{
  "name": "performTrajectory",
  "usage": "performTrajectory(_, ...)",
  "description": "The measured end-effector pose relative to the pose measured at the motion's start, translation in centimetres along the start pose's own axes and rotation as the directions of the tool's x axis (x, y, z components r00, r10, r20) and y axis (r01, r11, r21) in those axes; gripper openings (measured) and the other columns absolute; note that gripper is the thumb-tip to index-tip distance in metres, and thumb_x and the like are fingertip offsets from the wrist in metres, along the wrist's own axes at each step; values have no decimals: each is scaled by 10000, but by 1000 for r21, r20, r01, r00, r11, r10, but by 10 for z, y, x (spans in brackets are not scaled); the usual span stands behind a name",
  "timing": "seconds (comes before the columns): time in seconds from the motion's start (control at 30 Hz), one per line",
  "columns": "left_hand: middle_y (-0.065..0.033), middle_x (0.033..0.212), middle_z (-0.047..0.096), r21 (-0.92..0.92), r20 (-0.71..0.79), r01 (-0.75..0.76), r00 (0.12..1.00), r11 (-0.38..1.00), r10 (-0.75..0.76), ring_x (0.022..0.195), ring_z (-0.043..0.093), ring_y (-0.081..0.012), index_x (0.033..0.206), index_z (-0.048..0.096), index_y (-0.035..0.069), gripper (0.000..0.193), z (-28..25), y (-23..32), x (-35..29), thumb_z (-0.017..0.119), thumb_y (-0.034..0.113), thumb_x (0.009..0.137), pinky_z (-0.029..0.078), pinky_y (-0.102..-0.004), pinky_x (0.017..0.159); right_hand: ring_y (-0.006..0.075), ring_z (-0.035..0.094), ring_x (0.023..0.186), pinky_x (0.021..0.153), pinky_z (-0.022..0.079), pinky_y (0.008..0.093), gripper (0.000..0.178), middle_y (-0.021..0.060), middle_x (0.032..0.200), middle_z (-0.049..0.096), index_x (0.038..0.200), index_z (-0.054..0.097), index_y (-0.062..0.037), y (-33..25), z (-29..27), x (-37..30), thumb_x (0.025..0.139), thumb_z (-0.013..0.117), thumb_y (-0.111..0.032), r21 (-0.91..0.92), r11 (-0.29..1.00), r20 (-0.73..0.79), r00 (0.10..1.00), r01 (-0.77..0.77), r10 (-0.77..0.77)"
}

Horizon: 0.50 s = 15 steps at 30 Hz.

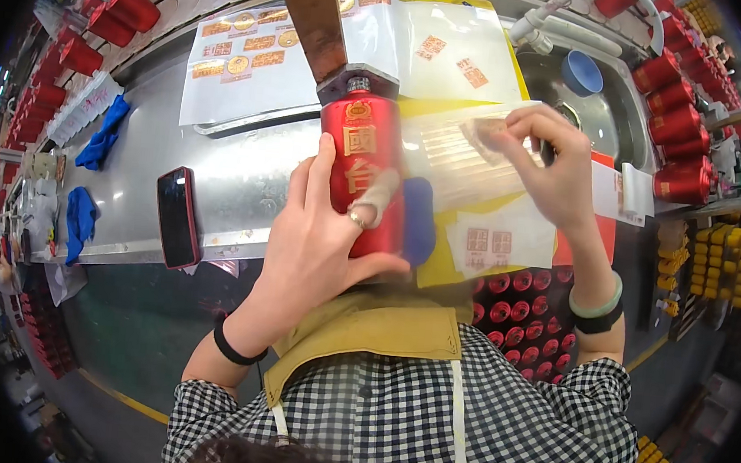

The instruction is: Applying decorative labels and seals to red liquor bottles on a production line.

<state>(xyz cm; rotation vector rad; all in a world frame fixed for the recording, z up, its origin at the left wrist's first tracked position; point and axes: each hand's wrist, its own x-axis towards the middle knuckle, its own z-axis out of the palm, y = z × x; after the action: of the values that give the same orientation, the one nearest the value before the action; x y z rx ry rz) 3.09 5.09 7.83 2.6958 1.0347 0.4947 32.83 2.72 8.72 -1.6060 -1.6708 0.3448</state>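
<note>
A red bottle (370, 131) with gold lettering lies on its back, its metal neck set against a bracket on a rusty metal bar (313, 18). My left hand (305, 239) is closed round the bottle's lower body, a pale wrap covering one finger. To the right, my right hand (559, 164) pinches a small thin translucent piece (485, 136), blurred by motion. Beneath it lies a clear sheet with pale strips (450, 159). A blue pad (417, 222) sits beside the bottle, and a white sheet with red square seal stickers (509, 242) lies near the front edge.
White sheets of gold and red stickers (225, 89) cover the far part of the metal bench. A phone (178, 216) and blue cloths (104, 134) lie at left. A sink (610, 120) with a blue bowl (581, 73) is at right. Red bottles (683, 134) line both sides.
</note>
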Motion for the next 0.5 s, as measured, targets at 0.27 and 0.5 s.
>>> performTrajectory(0.27, -296, 1478, 400, 38, 114, 150, 981, 988, -154, 1270, 519, -442, 1397, 660, 199, 894, -2, 1, 16, 864, 595, 622, 520, -491, 999, 96, 511, 580, 517, 375, 265, 138, 61, 846, 717, 780, 668, -12, -10, 13, -28, 837, 791, -39, 103, 995, 47, 999, 7, -12)
performTrajectory(0.5, -354, 1447, 409, -60, -17, 28, 999, 998, -29, 1246, 506, -469, 1142, 751, 71, 649, 1, -4, -2, 885, 496, 670, 526, -505, 964, 173, 669, 703, 615, 502, 307, 118, 83, 819, 726, 818, 656, -15, -20, 22, -42, 856, 767, -26, 194, 981, 164, 986, 8, -40)
